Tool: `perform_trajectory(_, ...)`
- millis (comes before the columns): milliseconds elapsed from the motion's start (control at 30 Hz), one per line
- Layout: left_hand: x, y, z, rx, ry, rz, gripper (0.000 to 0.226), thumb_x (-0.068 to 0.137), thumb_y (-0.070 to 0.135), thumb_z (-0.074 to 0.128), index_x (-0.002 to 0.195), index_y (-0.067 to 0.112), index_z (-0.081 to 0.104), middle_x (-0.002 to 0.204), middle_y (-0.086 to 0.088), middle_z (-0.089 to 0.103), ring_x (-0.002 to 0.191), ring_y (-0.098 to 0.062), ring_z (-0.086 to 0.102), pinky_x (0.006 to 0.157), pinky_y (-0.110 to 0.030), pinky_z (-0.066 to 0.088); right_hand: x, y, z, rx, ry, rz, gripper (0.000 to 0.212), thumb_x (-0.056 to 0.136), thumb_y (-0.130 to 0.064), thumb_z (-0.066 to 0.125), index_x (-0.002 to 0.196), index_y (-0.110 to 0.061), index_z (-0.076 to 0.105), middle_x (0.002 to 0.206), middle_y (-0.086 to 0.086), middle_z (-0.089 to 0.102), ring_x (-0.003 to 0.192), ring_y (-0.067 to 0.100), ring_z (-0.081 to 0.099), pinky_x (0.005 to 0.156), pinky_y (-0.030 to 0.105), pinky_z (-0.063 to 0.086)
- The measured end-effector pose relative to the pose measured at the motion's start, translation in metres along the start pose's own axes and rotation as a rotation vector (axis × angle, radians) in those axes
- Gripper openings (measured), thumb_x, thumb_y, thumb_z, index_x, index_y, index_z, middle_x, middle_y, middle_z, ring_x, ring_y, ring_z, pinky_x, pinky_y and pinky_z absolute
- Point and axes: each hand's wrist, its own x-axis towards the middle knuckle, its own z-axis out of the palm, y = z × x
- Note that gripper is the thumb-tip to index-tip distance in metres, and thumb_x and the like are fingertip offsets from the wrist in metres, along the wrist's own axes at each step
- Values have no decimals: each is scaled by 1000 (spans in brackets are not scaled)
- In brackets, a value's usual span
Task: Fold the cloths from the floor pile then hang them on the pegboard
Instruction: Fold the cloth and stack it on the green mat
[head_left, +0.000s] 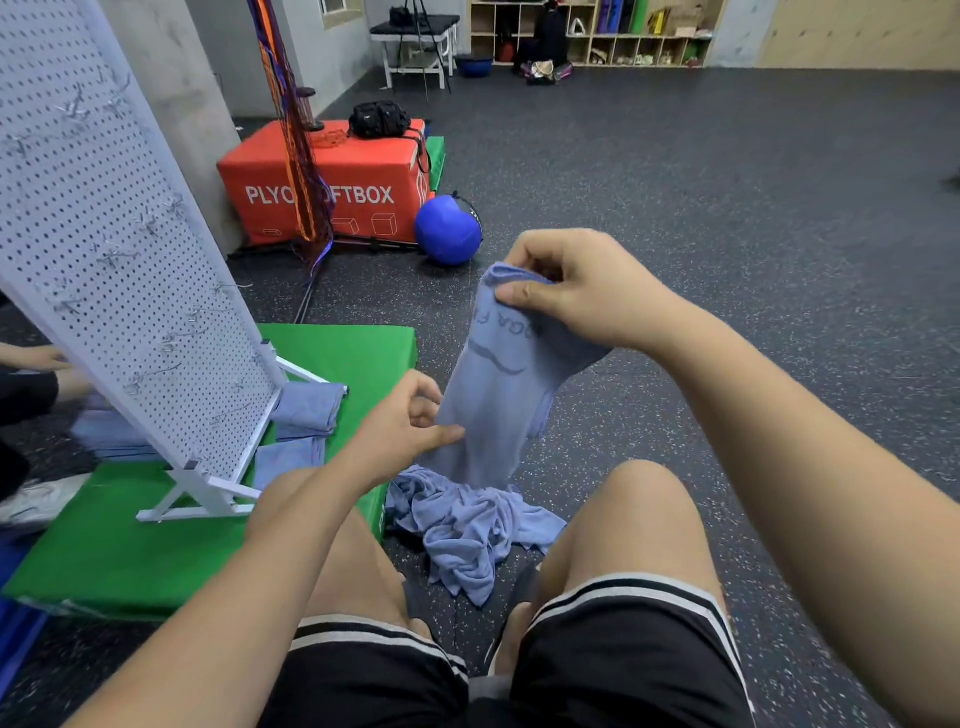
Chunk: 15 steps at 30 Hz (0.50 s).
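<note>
Cloth held up for its first fold

Both hands grip the same blue cloth. The right hand pinches its bunched top edge between thumb and fingers, while the left hand, lower and nearer the body, pinches a side edge. The cloth hangs between them, its bottom touching or almost touching the floor pile, which lies just below the hands between the knees.

By my reading the folding step has only begun, since the cloth is lifted but not yet flattened or doubled. The next move likely calls for finding two corners, spreading the cloth square and bringing the edges together.

Counted: one cloth in hand and one crumpled pile, whose number of cloths I cannot tell. To the left of the left hand, two folded bundles lie on the green mat at the foot of the one pegboard. Another stack sits behind it. None of its many hooks visibly carries a cloth.
</note>
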Motion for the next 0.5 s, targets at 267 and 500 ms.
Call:
perform_trajectory(267, -5, -22, -20, 259, 59, 70, 39, 90, 12, 84, 89, 35, 52, 83, 7, 71, 77, -12, 64, 83, -42, 54, 5, 21, -29, -11, 225, 91, 13, 92, -36, 76, 87, -27, 68, 75, -14, 68, 71, 1, 57, 71, 30, 47)
perform_trajectory(500, -4, -10, -28, 381, 169, 228, 36, 95, 5, 74, 100, 37, 58, 90, 6, 65, 83, -9, 61, 84, -33, 49, 8, 37, -38, 26, 340, 191, 15, 91, -34, 76, 88, -22, 68, 75, -9, 66, 69, 5, 53, 68, 29, 43)
